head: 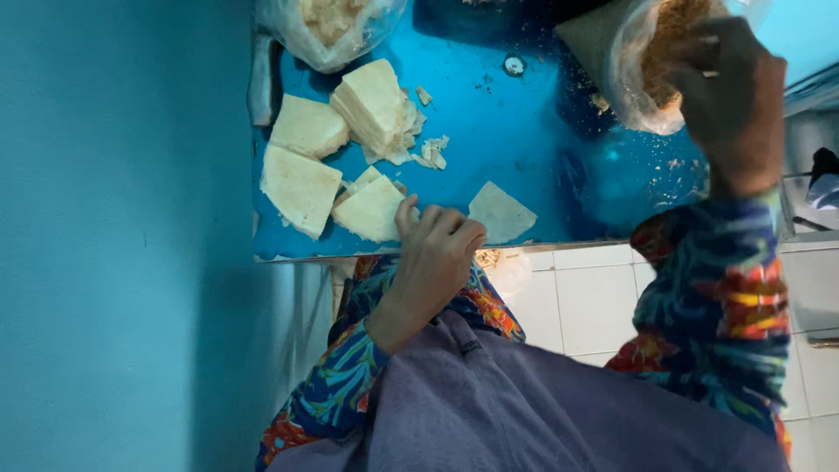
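While the left hand rests at the lower edge of the shiny metal table, its fingers are curled loosely and its fingertips touch a pale triangular wrapper sheet lying there, without clearly pinching it. Just right of that hand, another single wrapper sheet lies flat on the table near the edge. Up in the top right of the frame, the right hand is closed around the mouth of a clear plastic bag that holds a brownish crumbly filling; a few crumbs are scattered on the table below it.

Towards the left centre of the frame lie more wrappers: a thick stack standing partly on edge, two flat folded sheets beside it, and small torn scraps between the stack and the table's middle. At the top left sits a second clear bag with a pale lumpy content. Both arms wear sleeves with a bright floral pattern, and a purple-grey cloth covers the lap at the bottom. White floor tiles show below the table edge, and a plain blue wall fills the left side.
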Demonstrator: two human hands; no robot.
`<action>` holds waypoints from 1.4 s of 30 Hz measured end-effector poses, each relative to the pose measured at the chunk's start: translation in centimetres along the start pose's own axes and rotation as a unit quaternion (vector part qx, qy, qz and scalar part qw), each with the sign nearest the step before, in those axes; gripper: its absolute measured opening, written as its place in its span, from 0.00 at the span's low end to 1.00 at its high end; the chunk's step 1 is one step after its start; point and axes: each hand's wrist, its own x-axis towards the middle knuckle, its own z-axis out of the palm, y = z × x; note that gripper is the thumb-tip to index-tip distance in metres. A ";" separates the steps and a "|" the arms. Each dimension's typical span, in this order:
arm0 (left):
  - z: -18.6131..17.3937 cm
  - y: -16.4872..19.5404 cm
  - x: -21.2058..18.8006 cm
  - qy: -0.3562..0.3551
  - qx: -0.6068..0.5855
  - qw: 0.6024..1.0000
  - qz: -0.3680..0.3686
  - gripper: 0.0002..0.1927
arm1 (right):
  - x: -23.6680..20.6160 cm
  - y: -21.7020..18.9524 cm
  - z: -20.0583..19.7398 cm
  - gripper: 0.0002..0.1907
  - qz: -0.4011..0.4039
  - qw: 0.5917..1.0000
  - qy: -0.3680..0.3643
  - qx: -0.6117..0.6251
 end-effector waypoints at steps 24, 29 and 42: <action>-0.6 -0.5 -0.7 0.018 0.000 1.000 -0.011 0.14 | -2.0 -10.2 2.8 0.22 0.178 0.931 -0.158 0.276; -0.7 -0.5 -0.5 0.022 0.007 1.000 -0.014 0.12 | -4.5 -14.9 8.1 0.19 0.000 0.964 -0.208 0.164; 0.2 -0.3 -1.0 0.032 0.044 0.998 -0.009 0.12 | -8.2 -15.1 6.9 0.32 0.034 0.993 -0.101 0.055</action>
